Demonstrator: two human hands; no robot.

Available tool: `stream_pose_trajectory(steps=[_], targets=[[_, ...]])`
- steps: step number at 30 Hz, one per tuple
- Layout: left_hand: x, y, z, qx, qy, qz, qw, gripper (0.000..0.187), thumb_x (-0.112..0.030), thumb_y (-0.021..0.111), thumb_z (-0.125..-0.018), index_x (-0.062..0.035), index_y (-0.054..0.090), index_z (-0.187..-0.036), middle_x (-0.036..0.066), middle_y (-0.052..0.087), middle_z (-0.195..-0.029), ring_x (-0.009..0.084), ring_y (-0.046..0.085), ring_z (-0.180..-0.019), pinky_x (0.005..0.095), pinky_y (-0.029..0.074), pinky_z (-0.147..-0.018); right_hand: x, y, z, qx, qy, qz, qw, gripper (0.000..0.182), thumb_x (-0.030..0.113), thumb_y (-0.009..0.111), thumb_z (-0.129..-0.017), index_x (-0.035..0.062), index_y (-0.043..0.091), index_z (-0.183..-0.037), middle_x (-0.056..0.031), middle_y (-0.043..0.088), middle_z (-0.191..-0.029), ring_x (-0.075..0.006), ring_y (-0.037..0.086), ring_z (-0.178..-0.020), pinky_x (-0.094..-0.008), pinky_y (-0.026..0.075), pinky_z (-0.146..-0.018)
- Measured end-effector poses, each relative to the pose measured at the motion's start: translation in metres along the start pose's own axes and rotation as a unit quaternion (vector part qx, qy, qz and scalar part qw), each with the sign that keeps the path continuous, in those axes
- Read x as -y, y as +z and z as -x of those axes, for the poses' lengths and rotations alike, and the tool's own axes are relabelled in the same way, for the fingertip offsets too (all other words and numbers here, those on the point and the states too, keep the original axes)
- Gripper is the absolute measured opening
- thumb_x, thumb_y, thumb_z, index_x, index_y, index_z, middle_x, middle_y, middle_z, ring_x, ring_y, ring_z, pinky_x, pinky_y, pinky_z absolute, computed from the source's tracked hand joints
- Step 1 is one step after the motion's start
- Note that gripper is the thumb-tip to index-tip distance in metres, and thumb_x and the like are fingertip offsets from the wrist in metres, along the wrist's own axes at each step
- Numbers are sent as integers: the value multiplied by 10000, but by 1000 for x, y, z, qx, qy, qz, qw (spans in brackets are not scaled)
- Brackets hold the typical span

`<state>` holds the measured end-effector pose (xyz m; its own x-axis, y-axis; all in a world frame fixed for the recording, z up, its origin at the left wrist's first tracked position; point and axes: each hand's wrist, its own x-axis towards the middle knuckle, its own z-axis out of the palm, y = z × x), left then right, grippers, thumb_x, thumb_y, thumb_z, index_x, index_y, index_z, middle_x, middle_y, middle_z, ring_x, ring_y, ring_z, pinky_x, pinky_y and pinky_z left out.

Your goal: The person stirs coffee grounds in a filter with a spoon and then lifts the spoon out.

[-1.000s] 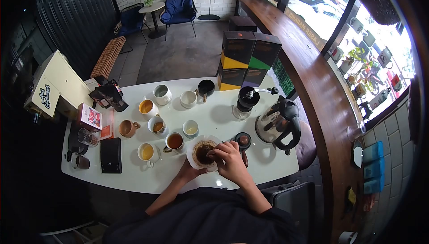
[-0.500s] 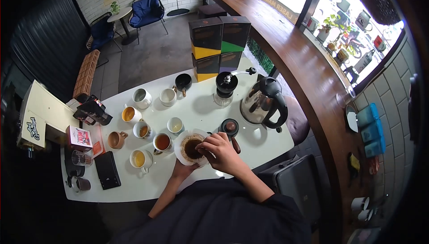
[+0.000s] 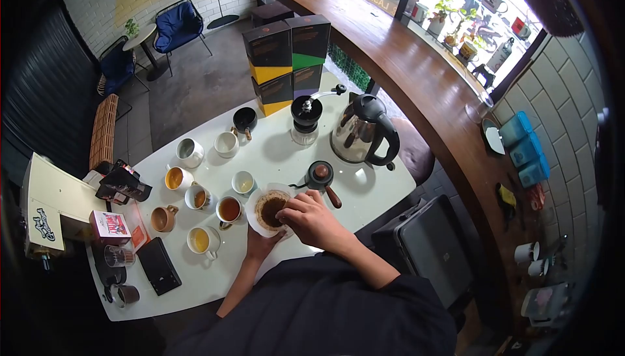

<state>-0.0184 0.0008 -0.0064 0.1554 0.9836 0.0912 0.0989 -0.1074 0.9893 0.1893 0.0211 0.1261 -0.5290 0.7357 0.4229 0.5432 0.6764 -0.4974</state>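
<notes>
A white paper coffee filter (image 3: pixel 259 201) with wet brown grounds (image 3: pixel 270 213) inside it is close to my body at the table's front edge. My left hand (image 3: pixel 263 241) is wrapped round the coffee dripper under the filter, which mostly hides the dripper. Over the filter's right side, my right hand (image 3: pixel 308 220) is closed with fingertips pinched near the grounds; whatever they hold is hidden. Left of the filter stands a cup of reddish-brown liquid (image 3: pixel 229 209). A glass with pale liquid (image 3: pixel 243 183) is just behind it.
Several mugs, including a white cup of yellow liquid (image 3: pixel 200 241), spread to the left. A portafilter (image 3: pixel 319 173), hand grinder (image 3: pixel 305 121) and steel kettle (image 3: pixel 360 131) stand to the right. Stacked black boxes (image 3: pixel 286 56) rise at the back; a black tablet-like slab (image 3: pixel 160 266) lies front left.
The camera view has turned, shifting the table scene leftward. My right hand stays pinched over the filter, and my left hand keeps hold of the dripper.
</notes>
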Motion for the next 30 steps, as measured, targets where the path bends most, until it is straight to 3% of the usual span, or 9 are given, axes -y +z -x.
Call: stream_pose_trajectory(steps=[1, 3, 5, 8, 11, 14, 18, 22, 30], targets=[[3, -2, 2, 2, 0, 0, 1000, 866, -241, 932, -780, -18, 470, -1477, 144, 610, -1420, 296, 615, -1309, 419, 497, -1116, 3, 0, 0, -1, 2, 0, 1000, 156, 94, 755, -900, 121, 732, -1052, -20, 661, -973, -238, 611, -979, -410, 412, -970], [15, -7, 1, -9, 81, -145, 986, 867, -298, 932, -781, -9, 480, -1462, 164, 615, -1392, 314, 625, -1282, 432, 500, -1099, 5, -1, -2, -17, 12, -14, 1000, 177, 58, 752, -878, 118, 727, -1043, -24, 659, -973, -245, 613, -985, -411, 414, -973], [24, -8, 3, -17, 57, -103, 993, 857, -337, 928, -786, 15, 494, -1436, 193, 604, -1369, 348, 627, -1260, 449, 499, -1088, 5, 3, -3, -33, 24, -3, 999, 182, 23, 732, -863, 104, 722, -1026, -34, 674, -985, -256, 621, -986, -406, 424, -972], [31, -13, 0, -6, 79, -132, 988, 844, -307, 933, -780, 13, 503, -1432, 196, 599, -1363, 353, 627, -1253, 455, 499, -1083, 12, 2, -8, -35, 39, -4, 999, 143, 36, 719, -874, 93, 725, -1005, -40, 679, -981, -260, 625, -997, -397, 426, -974], [23, -15, -4, -3, 73, -77, 994, 821, -263, 935, -767, 8, 521, -1423, 191, 602, -1339, 353, 630, -1232, 463, 502, -1071, 19, 3, -9, -10, 49, -9, 999, 119, 49, 706, -888, 80, 731, -1000, -52, 678, -973, -262, 626, -1008, -395, 426, -977], [26, -17, -11, -8, 130, -108, 986, 757, -180, 934, -739, 1, 569, -1378, 170, 608, -1296, 345, 636, -1200, 447, 520, -1041, 21, 6, -10, -42, 42, -13, 998, 116, 46, 698, -898, 66, 743, -1003, -68, 676, -959, -272, 617, -966, -411, 436, -955], [30, -11, -12, 3, 57, -41, 998, 693, -93, 921, -737, 0, 593, -1341, 165, 620, -1294, 326, 640, -1201, 421, 527, -1034, 27, 8, -10, -57, 58, -2, 997, 109, 38, 708, -892, 79, 748, -985, -58, 673, -933, -272, 613, -932, -405, 435, -939], [15, -11, -13, 4, 33, 32, 999, 672, -96, 914, -742, 0, 608, -1332, 151, 632, -1293, 317, 637, -1209, 427, 512, -1055, 34, 5, -15, -76, 62, -8, 995, 100, 54, 724, -891, 91, 749, -981, -50, 675, -923, -263, 613, -927, -398, 430, -942], [32, -10, -12, -11, 47, -16, 999, 643, -130, 922, -722, -46, 662, -1304, 151, 631, -1334, 353, 576, -1291, 460, 459, -1108, 35, 5, -17, -45, 57, 6, 997, 90, 33, 712, -890, 67, 749, -965, -58, 688, -935, -270, 619, -946, -401, 427, -963]])
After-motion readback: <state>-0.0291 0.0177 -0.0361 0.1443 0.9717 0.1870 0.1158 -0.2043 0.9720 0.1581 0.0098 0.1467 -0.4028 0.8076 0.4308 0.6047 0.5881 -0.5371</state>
